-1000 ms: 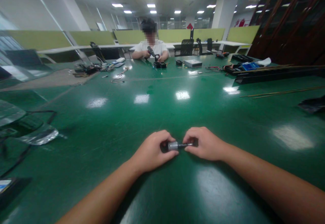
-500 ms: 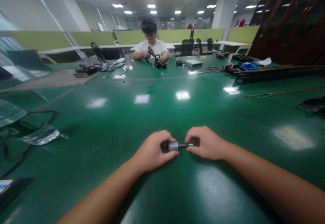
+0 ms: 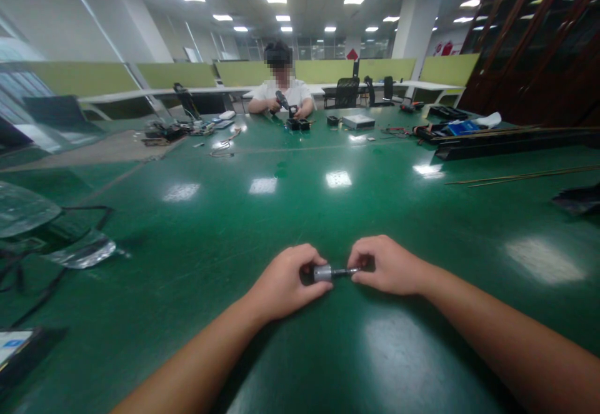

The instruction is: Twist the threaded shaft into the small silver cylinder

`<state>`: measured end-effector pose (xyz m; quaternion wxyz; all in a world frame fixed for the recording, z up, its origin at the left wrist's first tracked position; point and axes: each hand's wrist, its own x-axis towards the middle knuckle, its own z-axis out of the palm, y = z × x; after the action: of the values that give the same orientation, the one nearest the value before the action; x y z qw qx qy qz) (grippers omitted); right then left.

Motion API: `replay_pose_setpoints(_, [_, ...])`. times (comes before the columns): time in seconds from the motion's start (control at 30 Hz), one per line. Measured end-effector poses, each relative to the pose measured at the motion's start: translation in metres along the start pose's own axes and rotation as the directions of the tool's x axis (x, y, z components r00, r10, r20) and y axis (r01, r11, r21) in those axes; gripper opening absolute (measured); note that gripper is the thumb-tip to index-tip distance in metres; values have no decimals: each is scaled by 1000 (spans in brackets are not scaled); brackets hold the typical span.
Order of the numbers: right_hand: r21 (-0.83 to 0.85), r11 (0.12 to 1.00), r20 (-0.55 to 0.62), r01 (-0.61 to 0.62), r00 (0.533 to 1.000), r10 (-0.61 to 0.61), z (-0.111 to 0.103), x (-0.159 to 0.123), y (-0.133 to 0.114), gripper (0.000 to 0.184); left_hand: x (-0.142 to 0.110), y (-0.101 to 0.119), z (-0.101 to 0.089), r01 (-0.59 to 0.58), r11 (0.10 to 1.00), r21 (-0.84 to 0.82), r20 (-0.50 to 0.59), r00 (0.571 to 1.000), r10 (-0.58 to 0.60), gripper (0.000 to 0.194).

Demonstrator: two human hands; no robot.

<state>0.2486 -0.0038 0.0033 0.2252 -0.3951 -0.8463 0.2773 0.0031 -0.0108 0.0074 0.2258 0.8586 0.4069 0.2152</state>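
Low in the middle of the view, my left hand (image 3: 294, 279) curls its thumb and fingers around a short silver cylinder with a thin dark shaft (image 3: 323, 273). The shaft points right, and its exact kind is unclear to me. At the far end, my right hand (image 3: 382, 265) is closed, thumb and fingertips pinching around the shaft's tip. My fingers partly hide both ends of the piece. Both hands are low over the green tabletop (image 3: 300, 220), forearms reaching in from the bottom corners.
A clear plastic bottle (image 3: 82, 248) lies at the left beside a black strap. Below it is a dark flat device (image 3: 16, 351). Across the table a person (image 3: 281, 92) holds a power drill (image 3: 282, 99). Thin rods (image 3: 525, 175) and black channels (image 3: 506, 144) lie at the right.
My right hand has shifted slightly right along the shaft, baring more of it between my hands. The left keeps its grip. The whole view has tipped a little upward.
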Motion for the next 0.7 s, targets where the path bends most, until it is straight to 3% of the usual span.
replay_pose_setpoints(0.7, [19,998,52,-54,997,53,-9,-2,8,8,0,1,0,1,1000,-8,14,1000,-1,18])
